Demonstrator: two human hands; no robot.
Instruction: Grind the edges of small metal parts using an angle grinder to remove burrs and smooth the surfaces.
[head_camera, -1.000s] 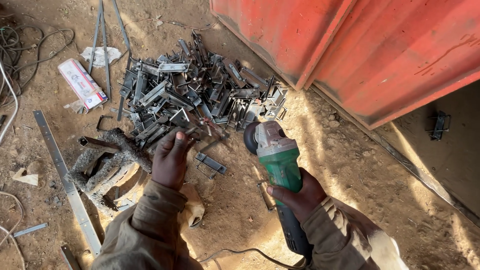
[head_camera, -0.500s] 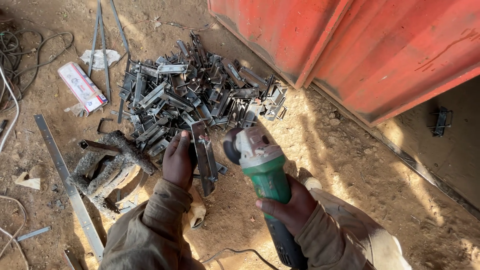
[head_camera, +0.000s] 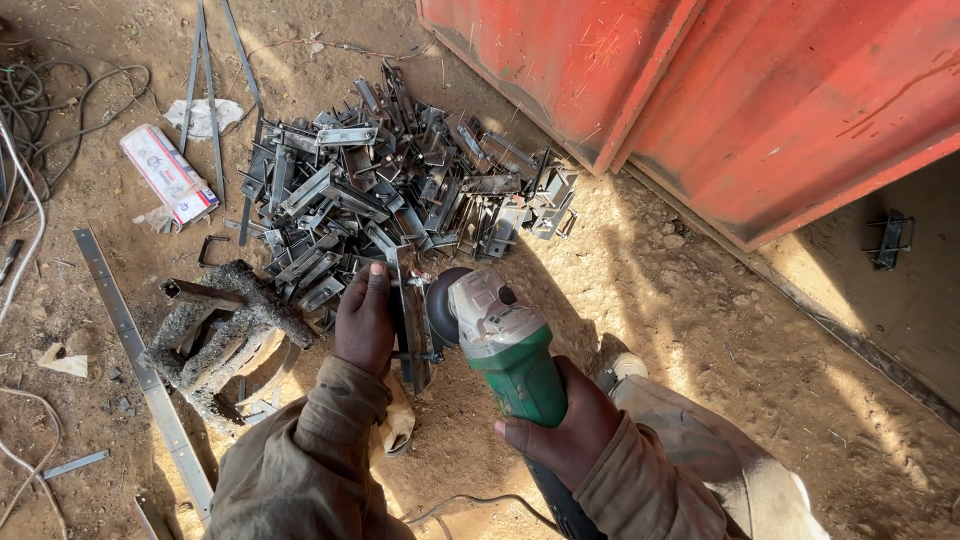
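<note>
In the head view, the left hand (head_camera: 365, 320) is closed around a long flat metal bracket (head_camera: 410, 325), holding it roughly upright on the dirt ground (head_camera: 700, 330) just in front of the person. The right hand (head_camera: 560, 430) is wrapped in a full grip around the green body of an angle grinder (head_camera: 500, 345), whose grey head and dark disc (head_camera: 440, 305) sit right against the side of the bracket, touching or nearly so. A black cable (head_camera: 480, 505) trails from the grinder's rear near the bottom edge. Just beyond the bracket lies a large heap of similar metal brackets (head_camera: 400, 195), spread over the ground. To the left of the left hand stands a rough, crusted metal stand (head_camera: 220, 330), with a long flat steel strip (head_camera: 140, 365) lying beside it. Farther left are a white cardboard box (head_camera: 168, 175) and coiled cables (head_camera: 50, 120). A red corrugated metal wall (head_camera: 760, 90) fills the upper right.
</note>
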